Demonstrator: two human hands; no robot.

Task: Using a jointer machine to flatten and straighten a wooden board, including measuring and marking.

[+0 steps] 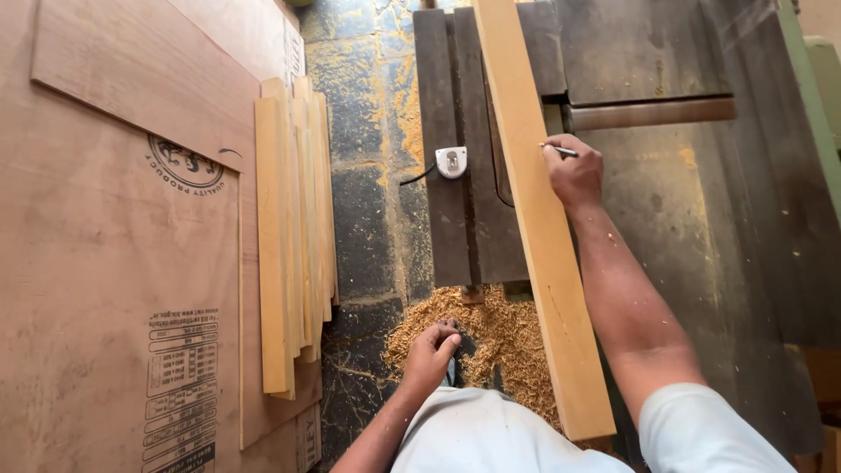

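Note:
A long pale wooden plank (543, 228) lies lengthwise across a dark metal machine table (701, 219). My right hand (574, 171) grips a pencil (561, 151) with its tip touching the plank's right edge. My left hand (434, 349) hangs low by my waist with its fingers curled; something small may be pinched in it, but I cannot make it out. A white tape measure (451, 161) rests on the dark slats left of the plank.
Wood shavings (499, 337) are heaped on the stone floor under the plank. A stack of pale wooden strips (293, 236) lies at the left, on large plywood sheets (105, 263). A green machine part (819, 105) stands at the right edge.

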